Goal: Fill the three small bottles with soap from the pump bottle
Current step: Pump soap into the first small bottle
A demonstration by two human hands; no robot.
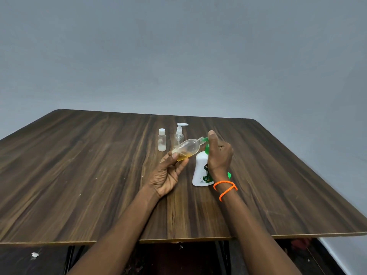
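We see the left hand (pixel 168 173) with its grip around the base of a clear small bottle (pixel 187 148), tilted, neck up-right against the green nozzle of the white pump bottle (pixel 201 171). Amber soap pools at its low end. The right hand (pixel 218 153) has its grip clenched over the pump head, thumb on top; orange bracelets (pixel 225 188) on that wrist. The pump bottle stands mid-counter (pixel 79 175). Farther back, 2 more: a capped bottle (pixel 162 140) left, a mini pump bottle (pixel 179 132) just right of it.
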